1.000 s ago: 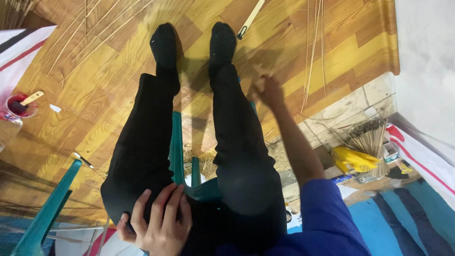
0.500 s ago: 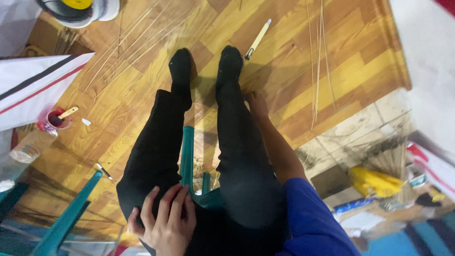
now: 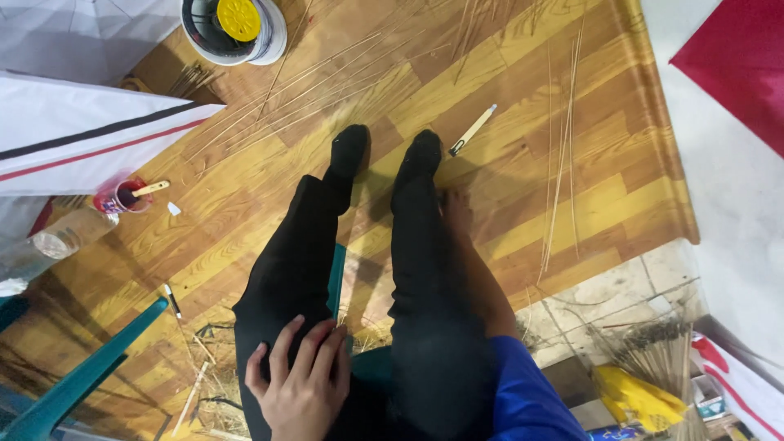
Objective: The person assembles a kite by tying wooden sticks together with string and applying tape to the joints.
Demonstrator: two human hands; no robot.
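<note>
I sit on a teal stool [image 3: 337, 278] and look down at my legs in black trousers and black socks. My left hand [image 3: 300, 385] lies flat on my left thigh, fingers spread, holding nothing. My right hand [image 3: 456, 214] reaches down beside my right shin, close to the wooden floor [image 3: 523, 204]; its fingers are partly hidden, and I cannot tell whether they grip anything. A pale-handled tool [image 3: 472, 131] lies just right of my right foot. Thin bamboo sticks [image 3: 560, 163] are scattered over the floor.
A white bucket with a yellow roll [image 3: 237, 28] stands at the top. At the left are a striped white cloth [image 3: 90, 139], a red cup with a brush [image 3: 122, 196] and a plastic bottle [image 3: 49, 241]. A yellow bag [image 3: 633, 396] and stick bundle lie at the lower right.
My right hand has dropped lower and moved in against my right shin. My left hand stays on the thigh. The view has tilted, showing more of the floor ahead.
</note>
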